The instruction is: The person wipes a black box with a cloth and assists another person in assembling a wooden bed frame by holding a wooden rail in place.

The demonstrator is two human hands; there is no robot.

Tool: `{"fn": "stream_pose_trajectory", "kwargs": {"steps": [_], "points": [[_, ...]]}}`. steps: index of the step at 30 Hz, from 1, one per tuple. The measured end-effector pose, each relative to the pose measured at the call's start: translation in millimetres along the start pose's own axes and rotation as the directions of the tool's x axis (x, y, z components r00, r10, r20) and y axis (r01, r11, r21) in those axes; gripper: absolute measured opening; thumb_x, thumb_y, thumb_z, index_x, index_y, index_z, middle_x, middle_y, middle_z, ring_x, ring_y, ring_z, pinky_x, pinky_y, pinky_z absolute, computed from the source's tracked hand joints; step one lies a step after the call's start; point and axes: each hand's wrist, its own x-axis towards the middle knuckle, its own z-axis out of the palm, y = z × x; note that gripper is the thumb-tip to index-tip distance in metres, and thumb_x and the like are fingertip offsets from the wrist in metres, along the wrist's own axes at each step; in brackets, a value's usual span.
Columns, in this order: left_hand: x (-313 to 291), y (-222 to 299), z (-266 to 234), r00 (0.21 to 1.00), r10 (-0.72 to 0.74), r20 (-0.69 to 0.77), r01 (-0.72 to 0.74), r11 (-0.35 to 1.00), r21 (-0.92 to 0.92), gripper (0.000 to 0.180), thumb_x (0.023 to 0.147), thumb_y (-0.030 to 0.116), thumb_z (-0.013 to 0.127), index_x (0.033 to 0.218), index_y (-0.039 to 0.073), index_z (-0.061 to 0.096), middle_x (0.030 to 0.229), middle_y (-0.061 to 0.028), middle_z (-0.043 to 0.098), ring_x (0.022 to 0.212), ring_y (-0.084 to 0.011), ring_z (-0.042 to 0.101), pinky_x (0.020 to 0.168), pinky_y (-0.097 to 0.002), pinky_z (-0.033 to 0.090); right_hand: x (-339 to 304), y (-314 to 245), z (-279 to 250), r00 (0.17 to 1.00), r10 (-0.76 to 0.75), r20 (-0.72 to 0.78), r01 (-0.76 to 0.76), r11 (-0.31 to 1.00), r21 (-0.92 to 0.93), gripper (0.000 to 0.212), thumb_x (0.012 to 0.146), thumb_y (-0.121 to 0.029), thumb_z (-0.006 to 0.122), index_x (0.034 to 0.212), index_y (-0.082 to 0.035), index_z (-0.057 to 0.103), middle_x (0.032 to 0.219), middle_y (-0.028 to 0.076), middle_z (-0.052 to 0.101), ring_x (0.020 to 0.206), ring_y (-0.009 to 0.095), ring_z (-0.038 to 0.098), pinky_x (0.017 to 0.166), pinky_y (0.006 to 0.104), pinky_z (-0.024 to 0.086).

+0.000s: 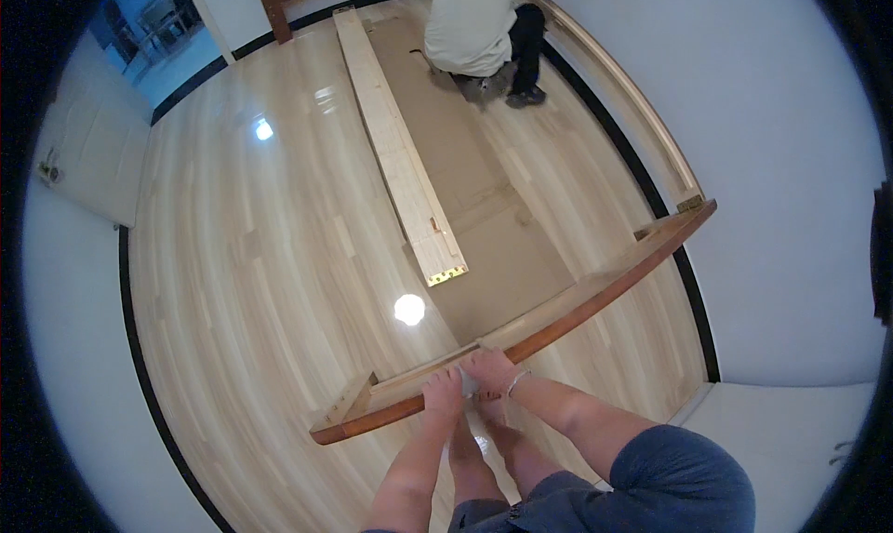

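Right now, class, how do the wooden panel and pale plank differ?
The panel has a reddish-brown edge; the plank is pale. The left hand and right hand are on the panel; none touches the plank. The panel runs crosswise; the plank points away. Both look long and wooden.

Smooth wooden panel (pixel 605 298), matt cardboard (pixel 507 254)

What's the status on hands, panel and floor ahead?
Left hand, right hand: both gripping panel by near edge. Panel's right end near rail. Plank lying ahead; co-worker at far side.
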Motion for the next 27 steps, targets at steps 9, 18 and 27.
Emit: {"fn": "stream_pose_trajectory", "kwargs": {"steps": [9,18,27], "points": [[35.8,-10.6,-38.6,0.808,0.061,0.587,0.036,0.988,-0.152,0.052,0.068,0.028,0.062,0.105,0.001,0.038,0.105,-0.0179,0.052,0.093,-0.0279,0.055,0.075,-0.0381,0.046,6.2,4.9,18.2,0.997,0.033,-0.069,-0.031,0.999,0.041,0.025,0.068,-0.016,0.051,0.092,-0.011,0.051,0.079,0.006,0.055,0.083,0.023,0.053,0.074,0.0375,0.04],[47.6,-21.8,-41.3,0.852,0.036,0.523,0.055,0.986,-0.158,0.058,0.061,0.035,0.07,0.097,0.003,0.037,0.089,-0.0149,0.056,0.082,-0.0281,0.058,0.069,-0.0369,0.048,22.3,5.0,2.3,1.0,0.02,0.011,-0.021,0.994,0.111,0.041,0.065,-0.02,0.058,0.102,-0.013,0.045,0.083,0.005,0.051,0.087,0.021,0.05,0.074,0.035,0.037],[55.1,-22.5,-36.5,0.869,-0.012,0.495,0.067,0.993,-0.095,0.058,0.057,0.034,0.073,0.094,0.006,0.039,0.09,-0.0122,0.055,0.084,-0.0265,0.057,0.068,-0.0357,0.048,33.0,8.9,18.9,0.992,0.049,-0.114,-0.042,0.997,0.061,0.044,0.058,-0.022,0.066,0.096,-0.013,0.046,0.085,0.005,0.053,0.082,0.022,0.054,0.068,0.0353,0.039]]}}
